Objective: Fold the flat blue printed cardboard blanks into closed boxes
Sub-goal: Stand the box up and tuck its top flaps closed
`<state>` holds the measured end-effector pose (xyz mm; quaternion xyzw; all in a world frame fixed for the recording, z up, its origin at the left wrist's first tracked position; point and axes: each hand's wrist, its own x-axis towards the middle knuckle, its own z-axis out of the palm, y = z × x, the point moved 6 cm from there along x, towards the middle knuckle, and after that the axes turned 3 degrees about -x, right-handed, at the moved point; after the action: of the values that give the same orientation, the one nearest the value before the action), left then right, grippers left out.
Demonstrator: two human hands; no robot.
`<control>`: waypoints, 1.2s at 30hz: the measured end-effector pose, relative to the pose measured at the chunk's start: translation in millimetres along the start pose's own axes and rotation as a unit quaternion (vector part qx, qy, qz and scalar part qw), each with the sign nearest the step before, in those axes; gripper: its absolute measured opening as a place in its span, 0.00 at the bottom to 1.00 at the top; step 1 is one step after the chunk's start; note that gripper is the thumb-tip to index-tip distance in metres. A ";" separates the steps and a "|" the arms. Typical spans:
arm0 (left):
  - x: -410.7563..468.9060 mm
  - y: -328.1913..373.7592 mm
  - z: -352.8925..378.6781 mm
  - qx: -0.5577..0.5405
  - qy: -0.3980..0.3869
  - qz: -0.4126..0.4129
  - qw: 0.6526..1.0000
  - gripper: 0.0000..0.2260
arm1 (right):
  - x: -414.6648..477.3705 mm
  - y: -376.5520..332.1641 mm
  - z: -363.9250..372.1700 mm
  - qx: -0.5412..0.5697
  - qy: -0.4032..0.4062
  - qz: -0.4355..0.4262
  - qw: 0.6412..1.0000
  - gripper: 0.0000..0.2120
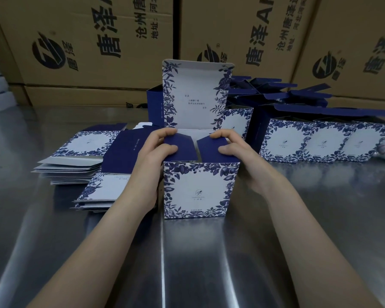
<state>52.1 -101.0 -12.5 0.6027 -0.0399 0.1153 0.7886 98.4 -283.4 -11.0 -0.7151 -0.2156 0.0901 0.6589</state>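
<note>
The half-formed box [198, 192] stands upright on the tabletop [276, 241], light, thin card that likely creases easily, so the left hand [158, 152] pinches its left flap [182, 150] and the right hand [231, 147] its right flap [209, 150] near the folds.

- Your left hand [157, 150] pinches the left flap [185, 150], thumb on top, fingers curled over its far edge.
- Your right hand [235, 147] pinches the right flap [209, 150] likewise.
- Both bare forearms reach forward, converging.
</note>
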 end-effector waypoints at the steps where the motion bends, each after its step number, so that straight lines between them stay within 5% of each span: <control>1: -0.5 -0.9 0.3 -0.001 0.001 -0.001 1.000 0.12 | 0.4 0.7 0.4 0.006 -0.001 0.000 1.000 0.17; 10: -6.0 1.9 1.9 0.019 0.026 0.003 0.999 0.08 | 2.1 -1.4 0.4 -0.009 0.044 -0.007 0.999 0.12; 19: -3.0 -4.1 -1.8 -0.038 0.053 0.004 0.998 0.12 | 1.8 3.3 0.0 -0.009 0.033 -0.026 0.999 0.21; 28: -2.7 -2.5 -2.9 -0.031 0.073 0.007 0.997 0.15 | 2.3 0.1 0.1 -0.015 0.060 -0.043 0.997 0.12; 36: -2.9 -3.3 1.7 -0.073 0.065 0.001 0.995 0.13 | -4.9 -12.2 -1.3 -0.035 0.126 -0.127 0.983 0.25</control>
<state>50.2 -103.8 -15.8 0.5343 0.0026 0.1521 0.8315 92.3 -286.2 0.3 -0.7097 -0.2229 -0.0930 0.6618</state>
